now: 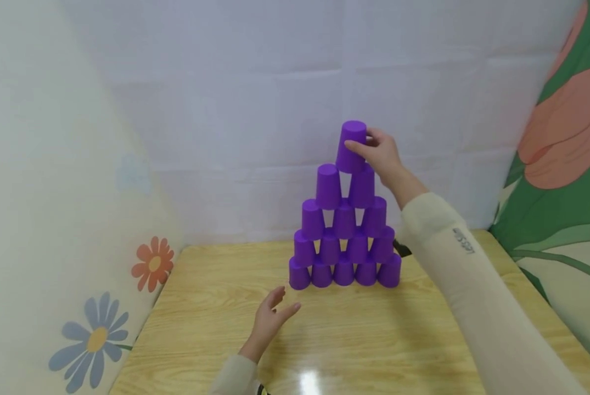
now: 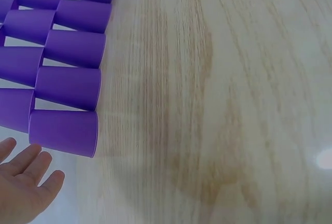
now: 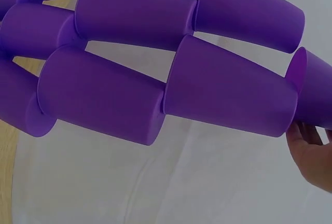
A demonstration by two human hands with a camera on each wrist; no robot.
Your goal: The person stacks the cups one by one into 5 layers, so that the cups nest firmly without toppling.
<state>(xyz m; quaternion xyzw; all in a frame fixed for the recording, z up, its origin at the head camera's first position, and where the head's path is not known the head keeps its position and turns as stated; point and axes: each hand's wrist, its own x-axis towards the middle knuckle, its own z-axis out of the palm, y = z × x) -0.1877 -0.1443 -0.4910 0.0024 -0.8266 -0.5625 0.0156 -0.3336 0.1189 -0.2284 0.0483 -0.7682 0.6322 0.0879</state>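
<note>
Upside-down purple cups form a pyramid point(image 1: 344, 219) on the wooden table, with two cups in its upper row. My right hand point(image 1: 383, 156) grips one more purple cup point(image 1: 351, 147), mouth down, at the peak. In the right wrist view this top cup point(image 3: 315, 94) meets the narrow end of an upper-row cup point(image 3: 231, 86), and its rim looks tilted. Low at the left, my left hand point(image 1: 267, 323) holds nothing, its fingers spread and thumb apart. The left wrist view shows its fingertips close to the bottom-left corner cup point(image 2: 65, 132).
A white cloth point(image 1: 255, 120) hangs behind the wooden table point(image 1: 215, 307). Behind the pyramid's right side a small black object point(image 1: 402, 248) shows partly. Flower-painted walls point(image 1: 97, 340) stand along both sides.
</note>
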